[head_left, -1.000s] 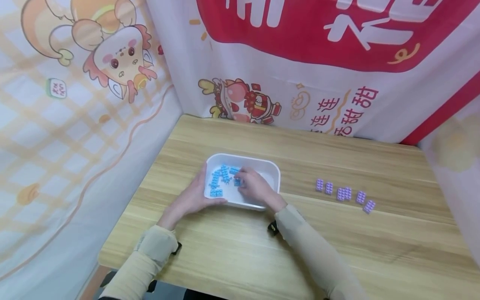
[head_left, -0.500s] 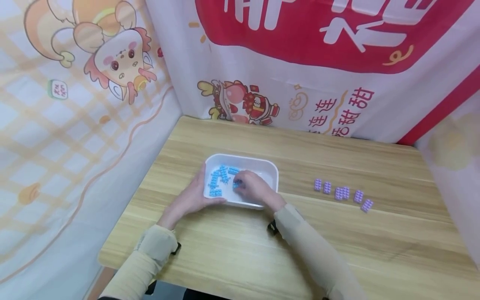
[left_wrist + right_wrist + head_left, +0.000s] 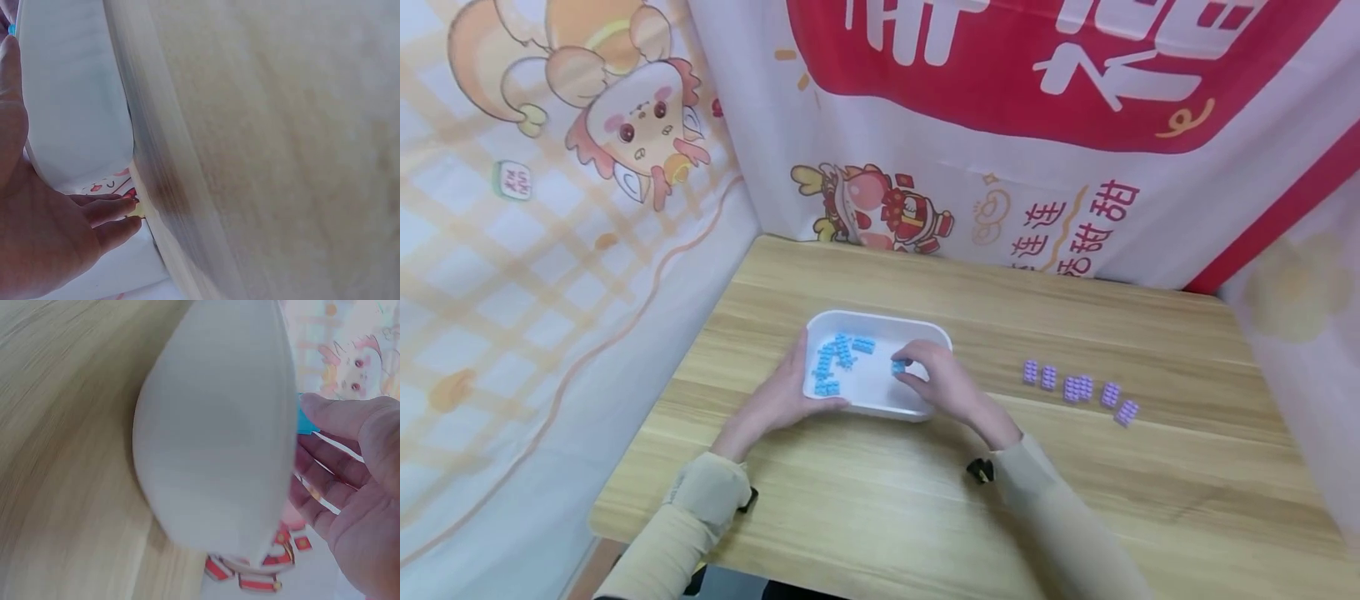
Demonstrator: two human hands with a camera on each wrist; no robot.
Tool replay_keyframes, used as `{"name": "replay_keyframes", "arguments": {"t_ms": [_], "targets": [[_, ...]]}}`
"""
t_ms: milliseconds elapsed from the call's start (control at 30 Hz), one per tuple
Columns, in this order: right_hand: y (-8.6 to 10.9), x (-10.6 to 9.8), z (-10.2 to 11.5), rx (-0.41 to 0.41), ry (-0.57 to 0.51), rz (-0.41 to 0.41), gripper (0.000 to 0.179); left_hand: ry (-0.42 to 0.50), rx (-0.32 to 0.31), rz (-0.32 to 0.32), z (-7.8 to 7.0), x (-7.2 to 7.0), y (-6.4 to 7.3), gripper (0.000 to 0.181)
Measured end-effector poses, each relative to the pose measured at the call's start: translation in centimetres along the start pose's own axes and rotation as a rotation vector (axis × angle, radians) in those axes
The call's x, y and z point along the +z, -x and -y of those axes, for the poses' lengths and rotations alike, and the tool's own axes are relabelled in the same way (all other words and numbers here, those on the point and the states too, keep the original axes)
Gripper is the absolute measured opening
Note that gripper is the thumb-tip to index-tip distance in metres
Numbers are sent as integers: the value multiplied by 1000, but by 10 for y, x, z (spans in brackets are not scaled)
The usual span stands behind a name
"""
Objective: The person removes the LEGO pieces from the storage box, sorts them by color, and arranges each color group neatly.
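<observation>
My left hand (image 3: 786, 392) rests against the left end of a white plastic tray (image 3: 940, 337). In the left wrist view its fingers (image 3: 112, 215) lie fairly straight beside the tray's end, and the thumb runs along the front side. Over the tray's right half, my right hand (image 3: 943, 379) pinches a small light-blue toy building brick (image 3: 898, 367) between thumb and fingertips. The right wrist view shows part of that brick (image 3: 305, 419) above the tray's rim. Several more blue bricks (image 3: 825, 360) lie inside at the left, with one (image 3: 864, 345) near the back wall.
Right of the tray, several purple building bricks (image 3: 1110, 395) form a loose row on the wooden table (image 3: 850, 508). Printed cloths hang along the table's back (image 3: 1000, 117) and left side (image 3: 587, 275).
My right hand has moved right within the tray, bringing the pinched blue brick away from the others. The left hand keeps its place at the tray's left end. The head view shifts slightly.
</observation>
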State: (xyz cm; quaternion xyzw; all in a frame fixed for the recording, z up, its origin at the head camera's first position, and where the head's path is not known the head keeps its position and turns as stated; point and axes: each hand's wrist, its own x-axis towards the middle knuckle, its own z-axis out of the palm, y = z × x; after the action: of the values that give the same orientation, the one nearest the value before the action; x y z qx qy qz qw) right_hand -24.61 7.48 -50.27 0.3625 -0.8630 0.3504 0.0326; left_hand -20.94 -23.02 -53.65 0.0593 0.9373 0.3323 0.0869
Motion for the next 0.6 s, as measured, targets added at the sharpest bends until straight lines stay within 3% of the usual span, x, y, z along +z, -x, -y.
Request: {"name": "replay_keyframes", "arguments": {"t_ms": [200, 467, 600], "targets": [[18, -19, -9, 26, -17, -63, 25, 13, 13, -15, 0, -2, -1, 154], [61, -37, -22, 155, -96, -130, 28, 7, 1, 1, 0, -1, 0, 155], [83, -44, -35, 204, -81, -162, 28, 14, 2, 4, 0, 0, -1, 155]]}}
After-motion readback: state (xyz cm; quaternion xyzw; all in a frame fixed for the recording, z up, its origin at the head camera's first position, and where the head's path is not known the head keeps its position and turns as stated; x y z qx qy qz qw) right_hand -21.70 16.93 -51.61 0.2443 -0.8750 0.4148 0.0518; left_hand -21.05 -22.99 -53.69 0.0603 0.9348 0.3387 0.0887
